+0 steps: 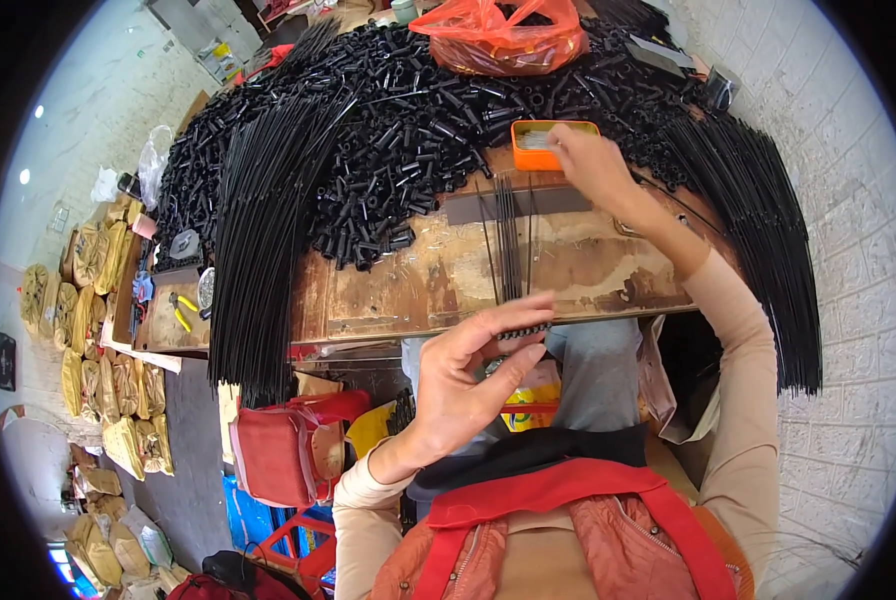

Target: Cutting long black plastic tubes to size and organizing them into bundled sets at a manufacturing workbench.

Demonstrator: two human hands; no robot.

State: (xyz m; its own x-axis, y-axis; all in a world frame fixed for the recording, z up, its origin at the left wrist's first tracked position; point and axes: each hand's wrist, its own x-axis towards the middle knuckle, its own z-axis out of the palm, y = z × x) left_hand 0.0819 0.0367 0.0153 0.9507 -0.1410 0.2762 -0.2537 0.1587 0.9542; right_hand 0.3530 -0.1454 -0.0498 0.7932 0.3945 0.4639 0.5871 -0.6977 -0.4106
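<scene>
My left hand (458,385) is at the table's front edge, its thumb and fingers closed around the near ends of several thin black rods (506,240). Their dark ends show in a row between my fingers. Beyond the hand the rods stretch away over the table and fan apart slightly, their far ends on a flat dark strip (558,200). My right hand (590,168) is at an orange box (536,160) holding small pale, thin pieces. Its fingertips are pinched over the box's right side; anything between them is too small to make out.
Black tubular parts (388,150) lie heaped across the back of the wooden table (388,300). Large bundles of black rods (258,250) hang over its front edge at left and right. A red plastic bag (508,45) sits behind the box. Yellow-handled pliers (181,312) lie far left.
</scene>
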